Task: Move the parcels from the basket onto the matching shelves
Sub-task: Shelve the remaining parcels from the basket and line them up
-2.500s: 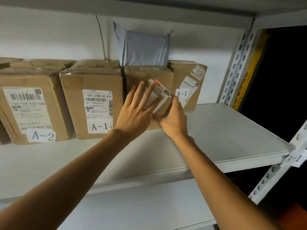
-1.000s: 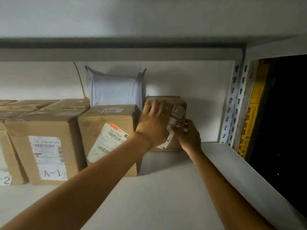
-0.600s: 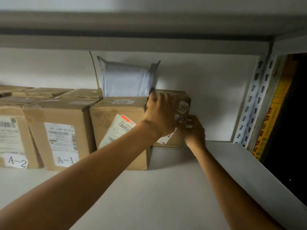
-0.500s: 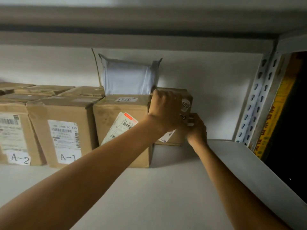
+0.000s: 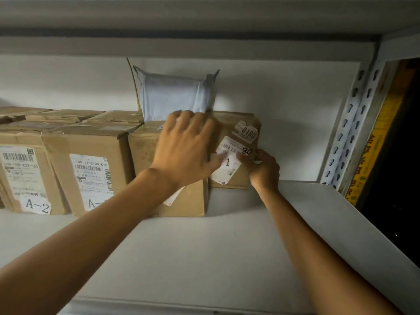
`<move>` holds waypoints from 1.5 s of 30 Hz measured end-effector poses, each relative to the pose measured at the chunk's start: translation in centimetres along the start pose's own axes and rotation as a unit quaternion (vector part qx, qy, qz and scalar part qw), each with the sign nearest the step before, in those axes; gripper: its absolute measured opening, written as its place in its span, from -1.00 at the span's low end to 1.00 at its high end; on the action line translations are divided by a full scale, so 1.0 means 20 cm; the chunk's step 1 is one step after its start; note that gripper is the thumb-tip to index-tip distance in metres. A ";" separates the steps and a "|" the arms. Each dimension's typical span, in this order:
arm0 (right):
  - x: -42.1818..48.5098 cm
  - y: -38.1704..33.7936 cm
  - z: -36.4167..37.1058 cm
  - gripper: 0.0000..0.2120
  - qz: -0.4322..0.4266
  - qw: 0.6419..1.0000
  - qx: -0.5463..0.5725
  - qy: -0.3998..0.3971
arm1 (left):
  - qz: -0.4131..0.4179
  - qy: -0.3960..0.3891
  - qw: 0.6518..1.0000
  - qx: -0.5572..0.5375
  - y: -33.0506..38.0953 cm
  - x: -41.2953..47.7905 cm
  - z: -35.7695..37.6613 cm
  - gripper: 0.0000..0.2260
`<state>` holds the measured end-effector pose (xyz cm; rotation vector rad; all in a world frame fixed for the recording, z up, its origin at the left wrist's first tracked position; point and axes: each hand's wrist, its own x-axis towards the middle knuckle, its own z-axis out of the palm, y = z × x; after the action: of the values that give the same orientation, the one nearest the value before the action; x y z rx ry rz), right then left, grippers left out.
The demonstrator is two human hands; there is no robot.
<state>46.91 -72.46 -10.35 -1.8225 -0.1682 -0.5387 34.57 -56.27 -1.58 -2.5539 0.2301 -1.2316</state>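
Both hands meet the small brown white-labelled cardboard box (image 5: 242, 133) between them; left hand (image 5: 186, 146) spread, pressing its front; right hand (image 5: 264, 170) pinching its edge; I'd judge seating nearly done; next, release cleanly.

Just the one view here, a wide-angle camera on the person's head, facing straight into the shelf bay. It sits a little above the shelf (image 5: 227, 258), so the board's top fills the lower frame and the underside of the upper shelf (image 5: 181, 21) spans the top. It's in close: both forearms enter from the bottom corners, the left hand (image 5: 184, 148) and right hand (image 5: 263, 169) meet near centre at the small box (image 5: 229, 123), and the upright post (image 5: 347, 123) leans at right.
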 end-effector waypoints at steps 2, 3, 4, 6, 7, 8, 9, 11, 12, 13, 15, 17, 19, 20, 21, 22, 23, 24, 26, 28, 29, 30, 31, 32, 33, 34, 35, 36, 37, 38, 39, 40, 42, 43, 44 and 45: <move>-0.01 -0.01 0.01 -0.81 0.005 1.000 -0.004 0.007 | -0.021 -0.016 1.000 0.013 -0.05 -0.07 0.02 -0.37; -0.02 -0.01 0.01 -0.81 0.012 1.000 0.004 0.016 | -0.029 -0.010 1.000 0.006 -0.06 -0.09 0.04 -0.36; -0.03 -0.02 0.02 -0.76 0.021 0.999 0.011 0.027 | -0.036 -0.005 0.999 -0.002 -0.07 -0.10 0.04 -0.36; -0.04 -0.02 0.04 -0.70 0.024 0.999 0.009 0.043 | -0.049 -0.010 0.999 -0.013 -0.06 -0.11 0.04 -0.38; -0.04 -0.03 0.04 -0.71 0.020 0.999 0.010 0.045 | -0.054 -0.015 0.998 -0.017 -0.06 -0.10 0.04 -0.39; -0.04 -0.03 0.05 -0.74 0.018 0.999 0.013 0.045 | -0.055 -0.017 0.998 -0.019 -0.06 -0.09 0.04 -0.39; -0.04 -0.03 0.05 -0.76 0.020 0.999 0.015 0.045 | -0.051 -0.015 0.998 -0.021 -0.06 -0.09 0.04 -0.40; -0.04 -0.03 0.05 -0.77 0.023 0.998 0.013 0.051 | -0.041 -0.005 0.999 -0.025 -0.08 -0.11 0.05 -0.42; -0.05 -0.03 0.05 -0.77 0.028 0.998 0.013 0.057 | -0.039 -0.002 0.999 -0.026 -0.09 -0.12 0.05 -0.43; -0.06 -0.04 0.06 -0.76 0.031 0.997 0.015 0.065 | -0.039 0.000 0.999 -0.025 -0.11 -0.13 0.05 -0.44; -0.09 -0.05 0.08 -0.73 0.027 0.997 0.017 0.075 | -0.044 -0.004 0.999 -0.024 -0.13 -0.14 0.05 -0.45; -0.11 -0.07 0.10 -0.72 0.017 0.997 0.015 0.072 | -0.054 -0.005 0.998 -0.024 -0.14 -0.15 0.05 -0.44; -0.12 -0.08 0.12 -0.70 0.016 0.997 0.019 0.068 | -0.060 0.000 0.998 -0.023 -0.14 -0.15 0.06 -0.44; -0.12 -0.08 0.13 -0.70 0.016 0.997 0.020 0.067 | -0.059 0.005 0.998 -0.024 -0.14 -0.15 0.07 -0.44; -0.12 -0.08 0.13 -0.70 0.013 0.997 0.020 0.067 | -0.058 0.014 0.998 -0.025 -0.14 -0.15 0.07 -0.45; -0.12 -0.08 0.14 -0.70 0.010 0.998 0.017 0.066 | -0.056 0.021 0.998 -0.026 -0.15 -0.15 0.07 -0.45; -0.12 -0.08 0.14 -0.70 0.008 0.998 0.014 0.066 | -0.055 0.026 0.998 -0.027 -0.15 -0.16 0.08 -0.45; -0.13 -0.08 0.13 -0.69 0.007 0.998 0.014 0.063 | -0.056 0.029 0.998 -0.029 -0.15 -0.16 0.08 -0.44; -0.13 -0.07 0.13 -0.65 0.010 0.998 0.018 0.055 | -0.059 0.035 0.997 -0.032 -0.14 -0.16 0.09 -0.43; -0.13 -0.06 0.13 -0.59 0.020 0.999 0.023 0.044 | -0.055 0.028 0.998 -0.030 -0.14 -0.16 0.09 -0.41; -0.13 -0.06 0.13 -0.54 0.029 0.999 0.022 0.035 | -0.052 0.017 0.998 -0.030 -0.15 -0.17 0.09 -0.39; -0.14 -0.06 0.13 -0.48 0.041 0.999 0.022 0.025 | -0.047 0.005 0.998 -0.031 -0.15 -0.17 0.09 -0.36; -0.16 -0.07 0.12 -0.42 0.055 0.998 0.020 0.016 | -0.043 -0.003 0.998 -0.037 -0.16 -0.18 0.10 -0.33; -0.17 -0.07 0.12 -0.38 0.068 0.998 0.011 0.009 | -0.039 -0.007 0.998 -0.053 -0.16 -0.19 0.09 -0.30; -0.20 -0.08 0.11 -0.37 0.077 0.997 -0.004 0.005 | -0.032 -0.004 0.996 -0.081 -0.17 -0.21 0.09 -0.29; -0.22 -0.08 0.11 -0.37 0.079 0.997 -0.023 0.004 | -0.023 0.004 0.993 -0.118 -0.18 -0.23 0.08 -0.31; -0.25 -0.09 0.11 -0.40 0.075 0.996 -0.045 0.003 | -0.008 0.010 0.988 -0.153 -0.19 -0.26 0.07 -0.34; -0.27 -0.11 0.11 -0.45 0.068 0.995 -0.066 -0.004 | 0.013 0.010 0.984 -0.175 -0.21 -0.30 0.06 -0.37; -0.30 -0.13 0.12 -0.50 0.060 0.994 -0.086 -0.018 | 0.035 0.004 0.983 -0.182 -0.24 -0.35 0.05 -0.39; -0.33 -0.16 0.13 -0.53 0.054 0.993 -0.101 -0.035 | 0.054 -0.007 0.983 -0.178 -0.28 -0.39 0.05 -0.39; -0.36 -0.19 0.14 -0.55 0.052 0.992 -0.106 -0.044 | 0.069 -0.020 0.983 -0.167 -0.32 -0.44 0.05 -0.39; -0.39 -0.21 0.16 -0.58 0.052 0.993 -0.098 -0.044 | 0.079 -0.033 0.984 -0.158 -0.36 -0.49 0.05 -0.39; -0.46 -0.27 0.19 -0.62 0.048 0.996 -0.065 -0.028 | 0.085 -0.056 0.983 -0.151 -0.45 -0.57 0.06 -0.38; -0.50 -0.29 0.21 -0.62 0.048 0.997 -0.052 -0.031 | 0.087 -0.064 0.983 -0.151 -0.49 -0.61 0.06 -0.38; -0.54 -0.31 0.23 -0.62 0.050 0.997 -0.042 -0.040 | 0.094 -0.069 0.982 -0.148 -0.52 -0.65 0.06 -0.38; -0.56 -0.34 0.24 -0.62 0.050 0.997 -0.037 -0.046 | 0.105 -0.066 0.982 -0.145 -0.55 -0.68 0.06 -0.39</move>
<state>35.71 -64.06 -10.58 -1.9188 -0.1206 -0.3960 27.26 -42.11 -8.66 -2.7526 0.6740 -1.0084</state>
